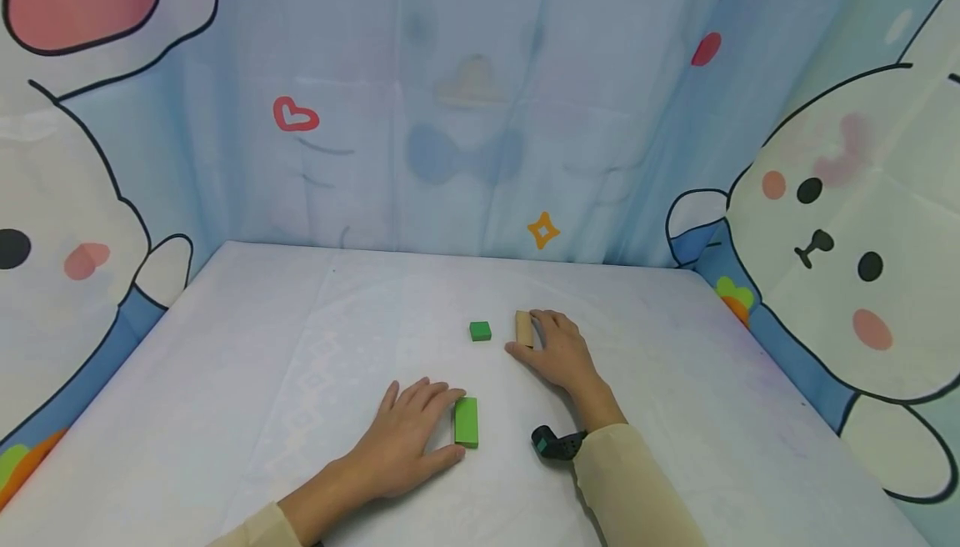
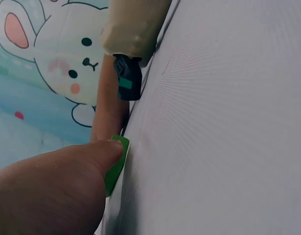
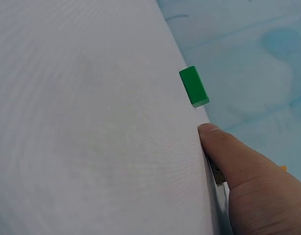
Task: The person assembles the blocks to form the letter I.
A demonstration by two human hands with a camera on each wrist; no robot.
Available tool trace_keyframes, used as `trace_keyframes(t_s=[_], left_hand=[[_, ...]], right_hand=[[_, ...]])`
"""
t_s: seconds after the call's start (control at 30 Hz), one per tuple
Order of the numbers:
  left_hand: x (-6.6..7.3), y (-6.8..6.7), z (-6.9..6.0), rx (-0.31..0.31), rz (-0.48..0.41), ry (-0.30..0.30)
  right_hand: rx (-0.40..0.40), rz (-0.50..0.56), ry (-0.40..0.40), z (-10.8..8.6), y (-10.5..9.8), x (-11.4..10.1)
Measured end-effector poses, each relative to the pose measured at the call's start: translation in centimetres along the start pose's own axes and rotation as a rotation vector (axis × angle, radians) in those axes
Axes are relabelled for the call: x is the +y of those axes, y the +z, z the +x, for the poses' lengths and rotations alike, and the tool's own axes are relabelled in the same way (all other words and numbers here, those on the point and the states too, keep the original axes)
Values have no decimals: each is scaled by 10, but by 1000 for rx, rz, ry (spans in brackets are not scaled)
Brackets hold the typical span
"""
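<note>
On the white-covered table, a light green rectangular block (image 1: 467,423) lies lengthwise between the thumb and index finger of my left hand (image 1: 405,439), which pinches it by its ends. The left wrist view shows the thumb against one end of this green block (image 2: 116,171). Farther off, my right hand (image 1: 558,353) holds a plain wooden block (image 1: 523,328), its thumb at the near end and fingers at the far end. In the right wrist view the thumb mostly hides the wooden block (image 3: 218,175). A smaller darker green block (image 1: 480,331) sits untouched left of the wooden one.
A white cloth (image 1: 337,338) covers the table. Behind it hangs a blue curtain (image 1: 337,172) printed with cartoon rabbits, also at both sides. A black wrist device (image 1: 557,444) is strapped at the right sleeve (image 1: 637,489).
</note>
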State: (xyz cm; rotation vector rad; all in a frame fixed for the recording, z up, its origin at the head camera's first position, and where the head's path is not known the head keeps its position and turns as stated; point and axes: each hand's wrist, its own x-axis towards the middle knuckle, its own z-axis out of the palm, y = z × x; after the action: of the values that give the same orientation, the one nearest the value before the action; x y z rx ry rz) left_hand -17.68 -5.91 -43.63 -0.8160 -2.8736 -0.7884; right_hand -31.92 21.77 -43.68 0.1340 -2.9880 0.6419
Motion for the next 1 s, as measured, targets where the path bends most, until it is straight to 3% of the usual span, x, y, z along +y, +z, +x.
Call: trace_keyframes(t_s=[0.23, 1.0], left_hand=[[3, -4, -4, -8, 36, 40], [0, -1, -2, 19, 60, 42]], right_hand=[[1, 5, -4, 1, 0, -1], [43, 38, 8, -2, -1, -4]])
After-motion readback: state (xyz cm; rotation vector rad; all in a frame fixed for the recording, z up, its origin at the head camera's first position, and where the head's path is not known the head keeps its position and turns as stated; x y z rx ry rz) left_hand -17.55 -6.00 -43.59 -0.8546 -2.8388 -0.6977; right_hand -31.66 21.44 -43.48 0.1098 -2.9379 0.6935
